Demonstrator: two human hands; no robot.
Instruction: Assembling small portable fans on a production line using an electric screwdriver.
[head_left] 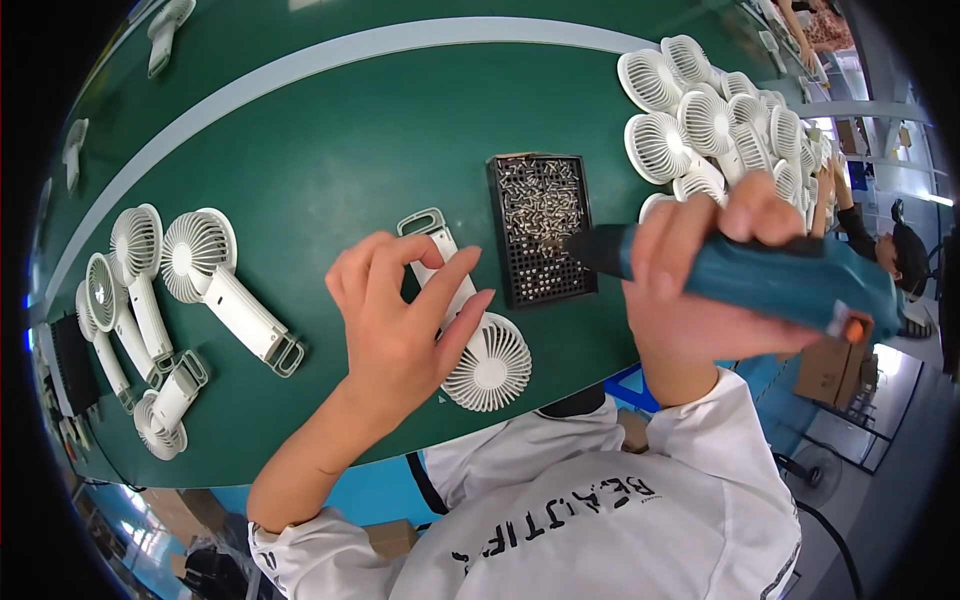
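Observation:
A white handheld fan [488, 362] lies on the green table in front of me, its round grille toward me and its looped handle end pointing away. Over its handle is my left hand [395, 305], fingers curved but spread apart; whether a fingertip touches the handle is hard to tell. My right hand [690, 270] is closed around a blue-green electric screwdriver [770, 285], blurred by motion. Its black nose points left, over a black perforated tray [548, 292] of small metal screws [540, 200]. The bit's tip cannot be made out clearly against the screws.
Many white fans [705, 120] are heaped at the right. Several more fans [200, 255] lie at the left, some overlapping. A pale curved strip [400, 38] crosses the far side of the table [340, 130]. Another person [885, 245] is at the far right.

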